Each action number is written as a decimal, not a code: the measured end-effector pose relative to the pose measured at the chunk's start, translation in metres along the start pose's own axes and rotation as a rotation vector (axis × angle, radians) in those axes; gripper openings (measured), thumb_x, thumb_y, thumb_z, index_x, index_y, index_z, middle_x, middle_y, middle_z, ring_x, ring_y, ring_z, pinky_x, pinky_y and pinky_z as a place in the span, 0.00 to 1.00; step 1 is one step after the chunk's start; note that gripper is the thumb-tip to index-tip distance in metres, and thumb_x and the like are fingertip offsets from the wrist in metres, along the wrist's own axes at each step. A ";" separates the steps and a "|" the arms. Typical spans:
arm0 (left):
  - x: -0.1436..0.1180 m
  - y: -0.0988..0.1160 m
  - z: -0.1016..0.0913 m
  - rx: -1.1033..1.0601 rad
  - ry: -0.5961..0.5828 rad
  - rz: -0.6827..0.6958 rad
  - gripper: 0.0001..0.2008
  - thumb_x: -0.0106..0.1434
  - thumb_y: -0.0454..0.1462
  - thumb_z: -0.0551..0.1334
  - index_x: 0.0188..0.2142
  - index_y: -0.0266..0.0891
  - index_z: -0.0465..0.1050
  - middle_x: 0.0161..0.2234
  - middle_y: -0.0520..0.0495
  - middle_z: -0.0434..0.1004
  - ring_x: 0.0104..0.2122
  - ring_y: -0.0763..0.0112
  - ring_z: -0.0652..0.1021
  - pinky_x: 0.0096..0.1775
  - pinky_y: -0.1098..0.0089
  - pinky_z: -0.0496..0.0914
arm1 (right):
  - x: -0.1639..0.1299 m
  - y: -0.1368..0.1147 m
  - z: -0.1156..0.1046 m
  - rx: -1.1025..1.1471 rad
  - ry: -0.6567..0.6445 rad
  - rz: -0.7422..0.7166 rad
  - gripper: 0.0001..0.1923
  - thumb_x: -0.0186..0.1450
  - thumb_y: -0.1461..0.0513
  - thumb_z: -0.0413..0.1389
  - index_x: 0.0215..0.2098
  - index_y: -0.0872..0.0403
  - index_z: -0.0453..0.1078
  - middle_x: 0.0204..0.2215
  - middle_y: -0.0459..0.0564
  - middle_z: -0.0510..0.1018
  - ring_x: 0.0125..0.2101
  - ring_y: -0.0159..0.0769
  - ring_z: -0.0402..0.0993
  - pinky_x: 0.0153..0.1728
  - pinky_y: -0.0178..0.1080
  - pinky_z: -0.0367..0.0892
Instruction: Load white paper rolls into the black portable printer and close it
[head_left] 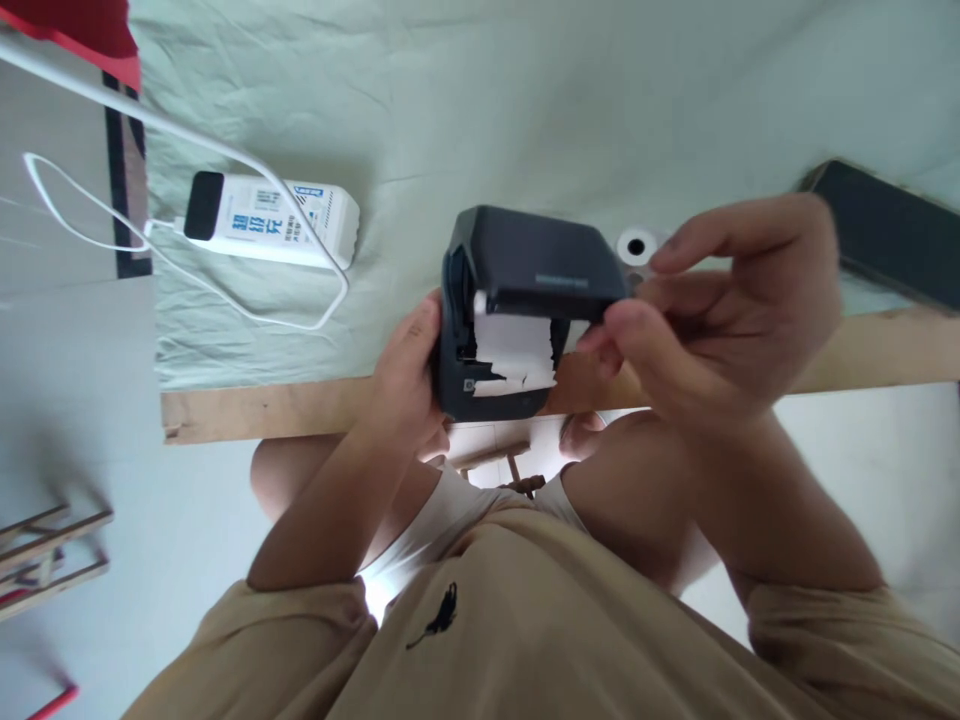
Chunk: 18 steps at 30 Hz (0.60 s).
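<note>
Left hand (409, 362) grips printer (491, 405); right hand (739, 300) at lid (540, 250) edge, pinch unclear. Likely light, stiff: hold sides, sparing flimsy paper (517, 350) between hands.

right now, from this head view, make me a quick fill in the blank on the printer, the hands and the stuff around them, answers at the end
The ____ hand holds the side of the black printer.
The paper below the printer's raised lid is ____ in colour.
The small paper roll lies closest to the ____ hand.
The cloth under the white power bank is pale ____.

Missing words: left; white; right; green
</note>
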<state>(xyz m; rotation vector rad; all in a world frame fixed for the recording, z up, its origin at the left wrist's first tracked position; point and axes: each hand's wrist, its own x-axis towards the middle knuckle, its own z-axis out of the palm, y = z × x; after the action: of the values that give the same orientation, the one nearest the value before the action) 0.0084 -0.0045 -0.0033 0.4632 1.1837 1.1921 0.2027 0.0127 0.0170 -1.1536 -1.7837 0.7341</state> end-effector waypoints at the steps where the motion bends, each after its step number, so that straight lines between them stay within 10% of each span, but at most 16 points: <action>1: 0.001 0.000 0.000 -0.015 0.004 -0.007 0.15 0.67 0.50 0.65 0.38 0.41 0.80 0.30 0.50 0.81 0.34 0.65 0.83 0.33 0.68 0.76 | 0.002 -0.004 0.002 0.022 0.089 -0.012 0.09 0.72 0.58 0.57 0.45 0.46 0.59 0.25 0.38 0.75 0.26 0.30 0.81 0.20 0.34 0.66; 5: 0.004 0.000 0.000 -0.085 0.037 -0.014 0.14 0.67 0.48 0.66 0.38 0.39 0.80 0.35 0.49 0.84 0.42 0.65 0.84 0.44 0.68 0.79 | 0.014 -0.015 0.007 0.031 0.288 -0.127 0.09 0.69 0.63 0.61 0.38 0.47 0.64 0.33 0.41 0.81 0.32 0.33 0.83 0.23 0.36 0.67; 11: -0.001 0.003 -0.004 -0.027 -0.206 0.054 0.17 0.60 0.50 0.71 0.38 0.39 0.80 0.27 0.52 0.80 0.23 0.70 0.78 0.24 0.71 0.73 | 0.023 -0.014 0.006 -0.586 -0.131 -0.251 0.06 0.65 0.62 0.60 0.41 0.48 0.73 0.24 0.40 0.78 0.21 0.29 0.70 0.24 0.37 0.49; 18: -0.005 0.005 -0.007 0.049 -0.224 0.032 0.14 0.61 0.45 0.72 0.40 0.38 0.80 0.29 0.51 0.80 0.24 0.73 0.79 0.23 0.75 0.73 | 0.022 -0.025 -0.002 -0.528 -0.317 -0.172 0.11 0.66 0.57 0.60 0.47 0.45 0.73 0.25 0.42 0.76 0.20 0.29 0.66 0.24 0.36 0.46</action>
<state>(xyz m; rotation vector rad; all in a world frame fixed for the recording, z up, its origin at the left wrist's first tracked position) 0.0003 -0.0091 0.0004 0.6378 1.0169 1.1085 0.1900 0.0230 0.0460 -1.2419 -2.4056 0.3605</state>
